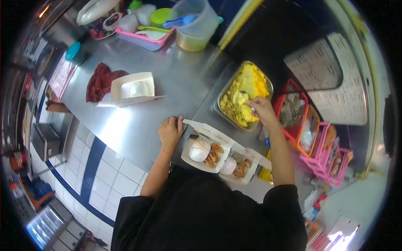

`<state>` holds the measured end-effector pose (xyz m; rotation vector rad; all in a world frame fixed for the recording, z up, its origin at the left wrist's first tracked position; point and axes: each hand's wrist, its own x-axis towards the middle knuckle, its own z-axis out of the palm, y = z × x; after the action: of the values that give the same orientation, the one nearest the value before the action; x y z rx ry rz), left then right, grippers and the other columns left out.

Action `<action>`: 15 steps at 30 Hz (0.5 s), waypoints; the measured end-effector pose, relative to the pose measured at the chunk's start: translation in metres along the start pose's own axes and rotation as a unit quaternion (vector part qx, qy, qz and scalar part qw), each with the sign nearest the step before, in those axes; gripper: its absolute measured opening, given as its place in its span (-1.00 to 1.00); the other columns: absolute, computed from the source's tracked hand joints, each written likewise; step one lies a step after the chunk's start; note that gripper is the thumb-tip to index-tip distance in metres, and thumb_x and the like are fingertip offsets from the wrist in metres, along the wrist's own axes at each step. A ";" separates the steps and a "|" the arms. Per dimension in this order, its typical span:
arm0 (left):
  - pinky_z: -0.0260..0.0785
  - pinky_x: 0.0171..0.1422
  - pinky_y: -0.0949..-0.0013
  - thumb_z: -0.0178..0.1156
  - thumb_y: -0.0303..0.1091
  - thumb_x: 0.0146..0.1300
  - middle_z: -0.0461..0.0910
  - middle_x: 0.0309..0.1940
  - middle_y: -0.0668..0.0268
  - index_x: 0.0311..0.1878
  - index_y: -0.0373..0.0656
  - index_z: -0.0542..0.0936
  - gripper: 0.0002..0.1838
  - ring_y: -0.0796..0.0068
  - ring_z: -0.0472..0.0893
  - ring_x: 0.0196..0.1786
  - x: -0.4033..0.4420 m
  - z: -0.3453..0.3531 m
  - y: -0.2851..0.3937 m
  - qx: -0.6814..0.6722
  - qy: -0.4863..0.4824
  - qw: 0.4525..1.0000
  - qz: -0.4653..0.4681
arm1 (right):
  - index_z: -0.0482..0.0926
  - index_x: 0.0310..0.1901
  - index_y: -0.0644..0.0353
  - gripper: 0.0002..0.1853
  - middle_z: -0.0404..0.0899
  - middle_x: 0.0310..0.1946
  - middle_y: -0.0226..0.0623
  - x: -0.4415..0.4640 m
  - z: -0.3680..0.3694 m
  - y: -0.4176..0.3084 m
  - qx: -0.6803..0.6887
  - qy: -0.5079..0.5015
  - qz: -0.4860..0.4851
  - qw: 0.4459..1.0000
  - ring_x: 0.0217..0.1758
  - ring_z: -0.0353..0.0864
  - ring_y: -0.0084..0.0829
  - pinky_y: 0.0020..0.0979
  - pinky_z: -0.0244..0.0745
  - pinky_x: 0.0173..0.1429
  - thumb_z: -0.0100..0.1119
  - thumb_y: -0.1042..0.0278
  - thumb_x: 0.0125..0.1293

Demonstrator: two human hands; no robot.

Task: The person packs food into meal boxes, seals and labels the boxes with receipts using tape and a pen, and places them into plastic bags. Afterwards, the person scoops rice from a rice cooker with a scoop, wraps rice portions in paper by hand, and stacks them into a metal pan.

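Observation:
My right hand (261, 109) is over a metal tray (219, 109) of yellow, scrambled-egg-like food (247, 81). Its fingers are closed on a spoon (243, 94), whose bowl is partly sunk in the food and whose handle is mostly hidden. My left hand (170, 130) lies flat on the steel counter with its fingers out, beside an open paper food box (184, 155). That box holds a round white wrapped lump (199, 150) and brown fried pieces (214, 154). A second open food box (245, 180) next to it has similar contents.
Another open box (133, 85) with a white lump stands left, by a dark red cloth (100, 81). At the back are a plastic tub (192, 29) and a pink-rimmed container (144, 37). Red (289, 106), orange and pink baskets (324, 157) line the right.

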<state>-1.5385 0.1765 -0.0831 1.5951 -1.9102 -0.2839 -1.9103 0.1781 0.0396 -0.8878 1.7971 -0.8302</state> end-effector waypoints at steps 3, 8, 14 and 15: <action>0.39 -0.32 0.09 0.28 -0.16 0.37 0.57 -0.56 0.20 -0.48 -0.12 0.52 -0.66 0.10 0.59 -0.45 -0.006 0.009 -0.005 0.011 0.005 1.000 0.027 | 0.54 -0.37 0.13 -0.77 0.52 -0.56 -0.47 -0.048 -0.026 -0.001 0.115 0.035 -0.016 0.993 -0.63 0.46 -0.66 -0.58 0.23 -0.61 0.39 0.28 0.36; 0.41 -0.22 -0.02 0.14 -0.13 0.46 0.58 -0.45 0.02 -0.39 -0.23 0.54 -0.63 -0.08 0.60 -0.33 -0.012 0.018 -0.013 0.003 -0.038 0.999 0.002 | 0.51 -0.36 0.13 -0.78 0.48 -0.58 -0.48 -0.197 -0.049 0.020 0.220 0.169 -0.014 0.961 -0.67 0.44 -0.65 -0.55 0.21 -0.64 0.37 0.30 0.36; 0.41 -0.22 -0.02 0.13 -0.07 0.45 0.60 -0.41 0.02 -0.34 -0.22 0.55 -0.62 -0.07 0.60 -0.31 -0.014 0.026 -0.018 0.032 -0.061 0.998 0.004 | 0.51 -0.38 0.19 -0.79 0.48 -0.60 -0.44 -0.337 -0.007 0.111 0.221 0.243 0.117 0.937 -0.72 0.45 -0.60 -0.58 0.26 -0.67 0.33 0.37 0.36; 0.41 -0.22 -0.02 0.13 -0.06 0.45 0.60 -0.40 0.03 -0.33 -0.22 0.54 -0.62 -0.07 0.60 -0.31 -0.014 0.027 -0.020 0.039 -0.063 0.997 0.004 | 0.51 -0.38 0.19 -0.79 0.48 -0.60 -0.44 -0.337 0.002 0.125 0.227 0.245 0.118 0.935 -0.72 0.45 -0.60 -0.58 0.26 -0.67 0.33 0.37 0.36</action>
<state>-1.5373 0.1792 -0.1192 1.6557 -2.0453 -0.3161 -1.8337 0.5265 0.0834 -0.1595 1.9539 -1.3185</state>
